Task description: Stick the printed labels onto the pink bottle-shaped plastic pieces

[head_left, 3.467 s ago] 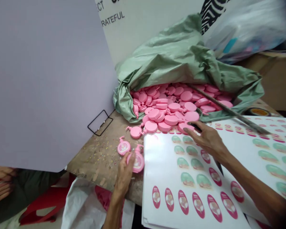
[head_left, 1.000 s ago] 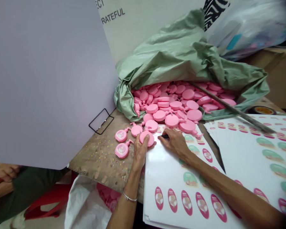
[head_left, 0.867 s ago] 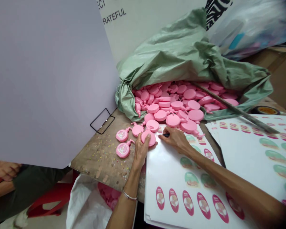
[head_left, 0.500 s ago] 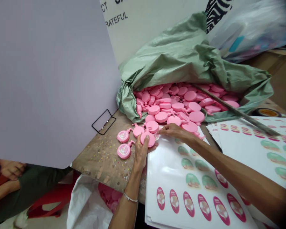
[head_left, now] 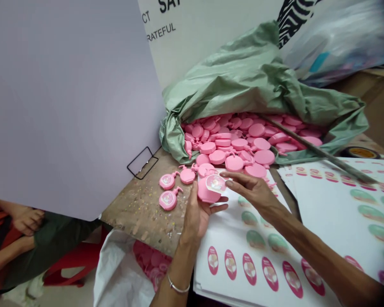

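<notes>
My left hand holds a round pink plastic piece tilted up above the table edge. My right hand pinches an oval sticker and holds it against the top of that piece. Below both hands lies a white sticker sheet with green and pink oval stickers. Two pink pieces with stickers on them lie on the wooden table just left of my left hand. A heap of plain pink pieces spills out of a green bag behind.
More sticker sheets lie at the right, with a long metal rod across them. A white sack of pink pieces hangs below the table edge. A large grey board stands at left. Another person sits low at the left.
My left hand has lifted the pink piece off the table and tilted it. My right hand has brought a sticker from the sheet onto it.
</notes>
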